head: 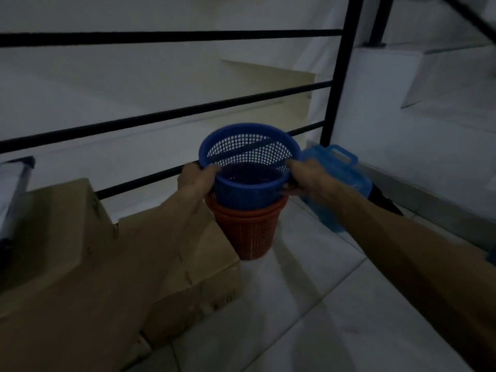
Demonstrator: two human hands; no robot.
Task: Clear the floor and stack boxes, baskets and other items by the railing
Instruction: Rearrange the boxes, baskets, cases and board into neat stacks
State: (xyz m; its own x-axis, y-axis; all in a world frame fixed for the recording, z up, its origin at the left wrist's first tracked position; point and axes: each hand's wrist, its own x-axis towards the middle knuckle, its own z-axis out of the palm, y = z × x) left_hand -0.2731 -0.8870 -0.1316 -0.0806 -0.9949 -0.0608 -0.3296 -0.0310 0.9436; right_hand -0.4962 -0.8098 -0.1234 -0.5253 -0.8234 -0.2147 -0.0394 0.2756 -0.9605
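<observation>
**stairwell_guy:** So both hands are on the blue basket [248, 167]. The left hand [197, 181] has its fingers curled over the rim on the left side, and the right hand [306, 178] is pinching the rim on the right, thumb on top. The basket sits between the two hands, tipped so its mouth faces up and toward the camera. Its bottom is partly down inside the orange basket [248, 229].

**boxmover22:** Is the orange one upright?

**stairwell_guy:** Yep, standing on the white tiled floor [308, 291], mouth up. It looks like more than one orange rim is nested there, but it's too dark to count. Both baskets have their long axis roughly vertical, with the blue one leaning a bit.

**boxmover22:** How tight is it around them?

**stairwell_guy:** Pretty snug. The black railing [188, 114] runs right behind the baskets, and you can see a bar through the blue mesh. The cardboard boxes [174, 264] are stacked just beside the orange basket on the left. A clear blue plastic case [335, 181] with a handle leans near the railing post on the right, partly hidden behind the right hand. The only open room is the floor in front, toward the camera.
</observation>
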